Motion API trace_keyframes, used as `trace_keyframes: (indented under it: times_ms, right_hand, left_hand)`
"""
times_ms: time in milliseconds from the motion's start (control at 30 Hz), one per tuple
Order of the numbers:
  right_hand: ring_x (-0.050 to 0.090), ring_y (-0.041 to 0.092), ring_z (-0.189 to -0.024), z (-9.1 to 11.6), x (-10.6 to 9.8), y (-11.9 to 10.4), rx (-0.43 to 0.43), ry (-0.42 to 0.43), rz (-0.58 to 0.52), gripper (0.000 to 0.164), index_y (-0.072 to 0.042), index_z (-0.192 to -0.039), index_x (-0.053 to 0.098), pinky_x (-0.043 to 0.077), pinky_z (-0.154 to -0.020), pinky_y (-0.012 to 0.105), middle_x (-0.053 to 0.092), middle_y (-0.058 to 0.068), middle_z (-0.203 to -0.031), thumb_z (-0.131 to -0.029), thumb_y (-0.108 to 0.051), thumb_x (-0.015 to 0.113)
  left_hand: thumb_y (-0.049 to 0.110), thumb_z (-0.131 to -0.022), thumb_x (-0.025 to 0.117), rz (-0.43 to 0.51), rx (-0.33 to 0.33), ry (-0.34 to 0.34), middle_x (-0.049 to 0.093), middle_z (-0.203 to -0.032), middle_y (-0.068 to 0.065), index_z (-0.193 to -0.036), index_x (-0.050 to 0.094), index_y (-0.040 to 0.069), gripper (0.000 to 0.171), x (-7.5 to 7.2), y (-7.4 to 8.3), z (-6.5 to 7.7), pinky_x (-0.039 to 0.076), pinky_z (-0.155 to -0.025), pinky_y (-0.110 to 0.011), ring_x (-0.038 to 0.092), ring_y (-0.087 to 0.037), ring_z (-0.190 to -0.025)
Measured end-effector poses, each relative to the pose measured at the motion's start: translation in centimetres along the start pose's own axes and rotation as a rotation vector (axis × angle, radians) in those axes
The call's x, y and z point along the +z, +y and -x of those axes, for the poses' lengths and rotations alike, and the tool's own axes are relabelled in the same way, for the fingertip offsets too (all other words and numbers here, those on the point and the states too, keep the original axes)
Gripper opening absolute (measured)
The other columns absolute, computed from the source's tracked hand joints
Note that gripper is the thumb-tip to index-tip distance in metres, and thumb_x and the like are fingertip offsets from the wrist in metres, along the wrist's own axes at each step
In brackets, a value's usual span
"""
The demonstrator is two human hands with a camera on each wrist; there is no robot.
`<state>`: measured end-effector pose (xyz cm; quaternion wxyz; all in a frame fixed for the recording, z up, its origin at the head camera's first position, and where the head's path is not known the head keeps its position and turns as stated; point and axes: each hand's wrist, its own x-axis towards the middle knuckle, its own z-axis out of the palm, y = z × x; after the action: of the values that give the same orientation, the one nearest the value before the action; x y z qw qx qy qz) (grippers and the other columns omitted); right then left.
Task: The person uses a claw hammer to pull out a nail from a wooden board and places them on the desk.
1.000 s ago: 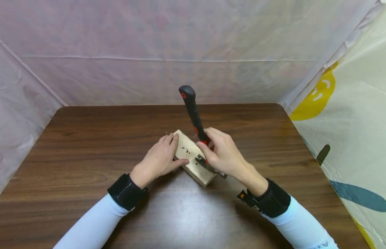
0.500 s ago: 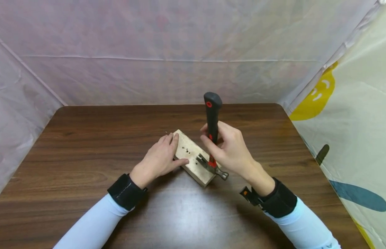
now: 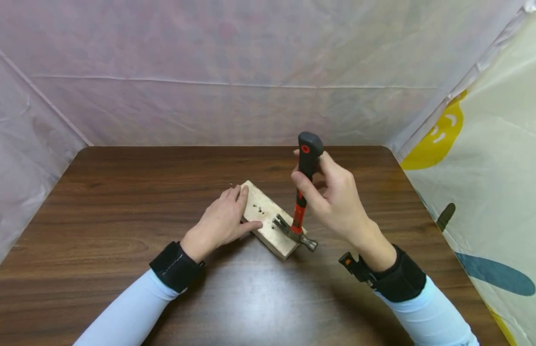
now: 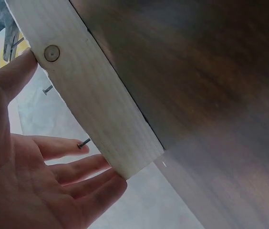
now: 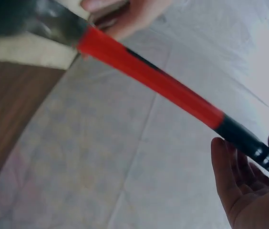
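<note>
A light wooden block lies at an angle on the table. My left hand rests on its far-left part, fingers extended and thumb spread along the top. My right hand holds the black grip of a claw hammer, its red shaft bare below the fingers. The hammer's head sits on the near-right part of the block, handle standing up and claw pointing left. In the left wrist view, the claw is at a nail, and two more nails, one nearer and one by my fingers, stick out of the block.
The brown wood-grain table reaches back to a pale cloth wall. At the right hangs a patterned curtain. Several small dark holes or nail heads dot the block's top.
My right hand has slid up the handle from near the head to the black grip. The handle has tilted to the right while the head stays on the block. My left hand has not moved.
</note>
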<state>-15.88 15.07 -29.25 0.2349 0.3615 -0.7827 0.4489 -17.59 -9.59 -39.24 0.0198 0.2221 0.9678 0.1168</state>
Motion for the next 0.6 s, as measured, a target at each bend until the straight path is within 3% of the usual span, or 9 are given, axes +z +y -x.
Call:
trace_keyframes:
  times_ms: [200, 367, 600]
  right_hand:
    - [0.070, 0.019, -0.085, -1.5, -1.2, -1.1, -0.072, 0.028, 0.061, 0.075, -0.003, -0.154, 0.038, 0.056, -0.060, 0.024, 0.070, 0.013, -0.110, -0.090, 0.002, 0.076]
    - [0.069, 0.016, -0.085, -2.5, -1.7, -1.6, -0.128, -0.023, 0.114, 0.067, -0.005, -0.151, 0.047, 0.055, -0.063, 0.025, 0.070, 0.011, -0.110, -0.090, -0.001, 0.075]
    - [0.070, 0.013, -0.081, -2.5, -2.0, -2.3, -0.125, -0.074, 0.134, 0.064, -0.004, -0.148, 0.049, 0.052, -0.053, 0.019, 0.070, 0.012, -0.104, -0.091, 0.001, 0.076]
  left_hand:
    - [0.064, -0.091, 0.067, -0.001, 0.002, 0.008, 0.035, -0.155, -0.035, -0.156, 0.031, -0.010, 0.105, 0.1, 0.0, 0.0, 0.039, -0.110, -0.055, 0.038, -0.047, -0.142]
    - [0.061, -0.092, 0.068, 0.024, 0.024, 0.020, 0.034, -0.154, -0.036, -0.157, 0.032, -0.005, 0.099, 0.1, -0.1, 0.0, 0.040, -0.109, -0.056, 0.033, -0.048, -0.144]
    - [0.060, -0.094, 0.066, 0.058, 0.034, 0.007, 0.030, -0.156, -0.036, -0.156, 0.044, 0.006, 0.085, 0.3, -0.2, 0.2, 0.045, -0.104, -0.058, 0.025, -0.048, -0.148]
